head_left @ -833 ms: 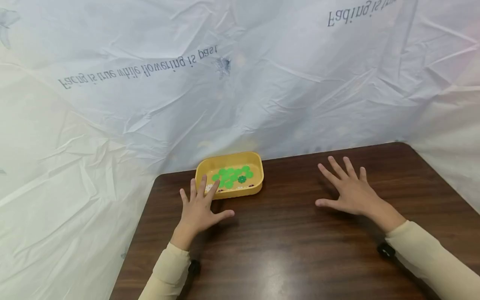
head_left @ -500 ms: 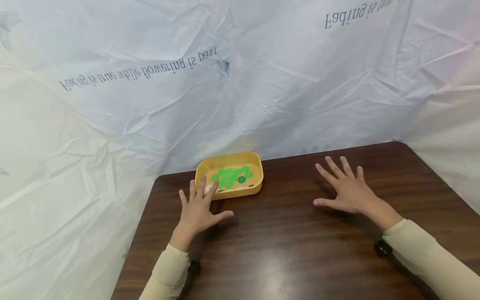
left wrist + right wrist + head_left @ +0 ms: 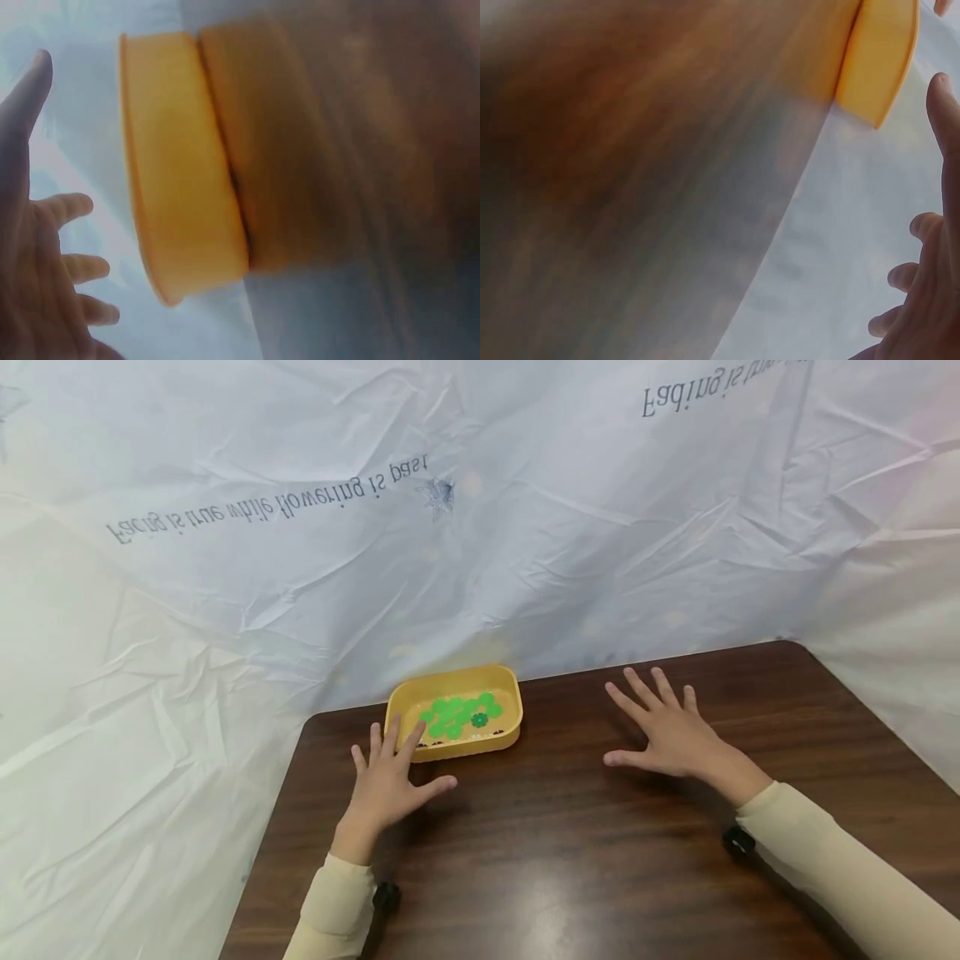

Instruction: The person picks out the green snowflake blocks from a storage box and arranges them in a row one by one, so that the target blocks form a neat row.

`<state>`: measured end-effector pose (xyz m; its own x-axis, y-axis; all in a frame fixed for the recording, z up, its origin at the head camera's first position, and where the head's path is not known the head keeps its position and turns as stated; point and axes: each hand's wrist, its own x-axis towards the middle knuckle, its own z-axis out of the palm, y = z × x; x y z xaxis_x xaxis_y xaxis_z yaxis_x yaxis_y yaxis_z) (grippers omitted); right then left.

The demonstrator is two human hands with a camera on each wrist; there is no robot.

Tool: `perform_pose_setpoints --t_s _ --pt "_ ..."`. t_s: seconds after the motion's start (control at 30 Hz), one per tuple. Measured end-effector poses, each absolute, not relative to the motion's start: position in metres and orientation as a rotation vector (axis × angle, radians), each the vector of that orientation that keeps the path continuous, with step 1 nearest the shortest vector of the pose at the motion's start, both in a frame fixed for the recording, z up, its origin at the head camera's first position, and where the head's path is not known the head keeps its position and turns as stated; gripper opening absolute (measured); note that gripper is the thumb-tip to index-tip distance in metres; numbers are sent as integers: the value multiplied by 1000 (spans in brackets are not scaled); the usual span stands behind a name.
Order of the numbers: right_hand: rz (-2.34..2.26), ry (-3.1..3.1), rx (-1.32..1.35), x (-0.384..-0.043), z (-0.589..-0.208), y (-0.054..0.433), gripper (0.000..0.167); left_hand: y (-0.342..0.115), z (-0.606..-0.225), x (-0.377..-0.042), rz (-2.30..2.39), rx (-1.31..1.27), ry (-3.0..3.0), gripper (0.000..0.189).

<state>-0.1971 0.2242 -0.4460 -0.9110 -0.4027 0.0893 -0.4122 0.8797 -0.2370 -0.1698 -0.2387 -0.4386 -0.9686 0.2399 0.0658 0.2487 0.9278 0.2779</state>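
Note:
A shallow yellow tray (image 3: 465, 749) stands at the back left of the dark wooden table. Inside it lie several bright green flower-shaped pieces (image 3: 450, 714), one darker green flower piece (image 3: 479, 720), and a few small white and dark bits near the front wall. My left hand (image 3: 382, 789) is spread above the table at the tray's front left corner; its fingertips overlap the tray in the head view. In the left wrist view the fingers stand apart from the tray's side (image 3: 180, 165). Farther right, my right hand (image 3: 671, 735) has its fingers spread and holds nothing.
The brown table (image 3: 555, 843) has rounded back corners. White sheeting (image 3: 525, 527) with printed lettering hangs behind the table and along its sides. A black band (image 3: 738, 841) shows under the right sleeve, another (image 3: 386, 897) under the left.
My right hand has moved left, toward the tray. The left hand has shifted slightly left in the head view, and the tray and lettering also shift a little left with the camera.

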Motion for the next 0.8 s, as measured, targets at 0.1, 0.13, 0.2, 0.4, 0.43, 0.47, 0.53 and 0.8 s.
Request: perform_pose_setpoints --t_s 0.1,0.13,0.2,0.4,0.43,0.47,0.53,0.8 --pt "392 -3006 663 -204 -445 216 115 -246 -437 -171 -529 -374 -3036 110" --pt "392 -3005 666 -206 -444 214 116 -248 -436 -171 -552 -373 -3036 109" --pt "397 -3009 672 -209 -441 210 116 -252 -436 -173 -588 -369 -3040 108" --pt "453 -3022 698 -217 -432 197 114 -257 -438 -177 -683 -368 -3048 105" --pt "474 -3023 707 -218 -431 194 114 -258 -438 -178 -700 -371 -3047 105" --pt "492 -3026 715 -219 -431 192 113 -258 -439 -179 -719 -373 -3045 104" --pt "511 -3029 728 -222 -430 187 113 -259 -442 -181 -757 -378 -3039 103" --pt "554 -3013 759 -235 -425 164 115 -259 -445 -190 -958 -423 -2985 97"
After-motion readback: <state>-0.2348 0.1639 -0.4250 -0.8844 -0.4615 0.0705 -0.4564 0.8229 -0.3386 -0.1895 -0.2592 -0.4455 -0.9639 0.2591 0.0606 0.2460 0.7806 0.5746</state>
